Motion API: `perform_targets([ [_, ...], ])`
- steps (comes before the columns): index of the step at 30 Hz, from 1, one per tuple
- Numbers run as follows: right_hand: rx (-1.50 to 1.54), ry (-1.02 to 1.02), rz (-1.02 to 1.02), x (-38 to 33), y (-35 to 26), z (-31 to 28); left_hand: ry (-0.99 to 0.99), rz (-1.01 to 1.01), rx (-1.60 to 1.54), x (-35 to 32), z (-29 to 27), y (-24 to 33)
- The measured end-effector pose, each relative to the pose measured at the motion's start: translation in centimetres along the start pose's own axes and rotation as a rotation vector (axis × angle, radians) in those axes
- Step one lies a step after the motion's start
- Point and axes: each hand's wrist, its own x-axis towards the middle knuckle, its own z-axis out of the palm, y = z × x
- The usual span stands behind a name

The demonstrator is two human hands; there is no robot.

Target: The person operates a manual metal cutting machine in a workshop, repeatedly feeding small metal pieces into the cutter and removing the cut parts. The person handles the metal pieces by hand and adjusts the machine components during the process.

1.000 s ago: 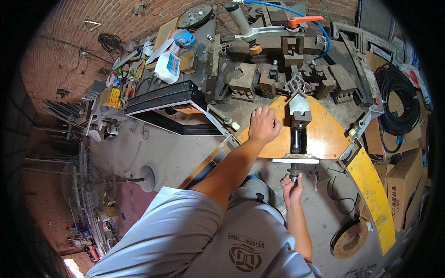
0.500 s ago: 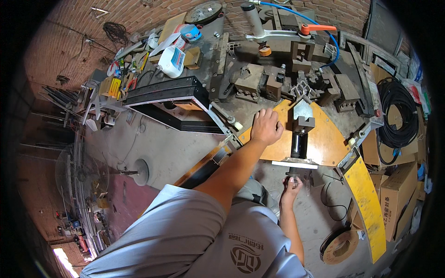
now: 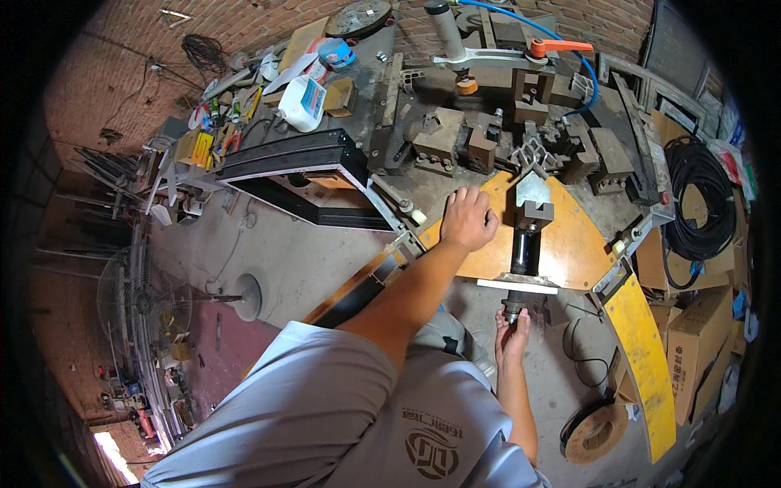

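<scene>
My left hand (image 3: 469, 220) lies on the orange-yellow board (image 3: 569, 236) of the machine bench, fingers stretched forward and holding nothing. Below the board's front edge, my right hand (image 3: 512, 337) has its fingers around a dark round metal knob (image 3: 512, 307). This knob sits at the near end of a shaft, just in front of a pale plate (image 3: 517, 287). Behind the plate, a black cylinder (image 3: 525, 252) runs to a notched steel block (image 3: 534, 213) with a pointed metal piece (image 3: 533, 189) beyond it. The fingers' far side is hidden.
A black rectangular frame (image 3: 297, 179) stands left of the board. Steel clamp blocks (image 3: 439, 138) and an orange-handled lever (image 3: 561, 47) are at the back. A yellow panel (image 3: 645, 358) slopes down at the right, near cardboard boxes (image 3: 700, 350) and coiled black cable (image 3: 698, 203).
My right hand has shifted its hold on the knob: its fingers were curled over it and now reach up along its sides, showing more metal. My left hand stays in place.
</scene>
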Motion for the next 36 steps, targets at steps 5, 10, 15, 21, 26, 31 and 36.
perform_targets([
  [5, 0.207, -0.149, 0.268, -0.2, -1.0, -1.0, -0.034, -0.005, 0.012, 0.0, -0.1, 0.0],
  [10, -0.319, 0.078, -0.165, -0.5, 1.1, -0.1, 0.021, 0.007, 0.005, 0.0, -0.1, 0.2],
  [15, -0.081, 0.084, -0.024, -0.6, 0.7, 0.2, 0.037, 0.004, 0.0, 0.0, -0.1, 0.3],
  [21, 0.05, -0.081, 0.058, -0.6, 0.0, -0.4, 0.03, 0.003, 0.008, 0.0, 0.1, 0.1],
  [26, -0.516, 0.124, -0.26, -0.7, 1.0, 0.1, 0.009, -0.006, 0.013, 0.1, 0.1, 0.1],
  [31, 0.181, -0.034, 0.299, -0.5, -1.2, -0.2, 0.002, -0.006, 0.008, 0.0, 0.0, 0.0],
  [36, -0.057, -0.059, -0.004, -0.8, 0.2, 0.2, 0.013, 0.0, 0.005, 0.0, 0.0, 0.0],
])
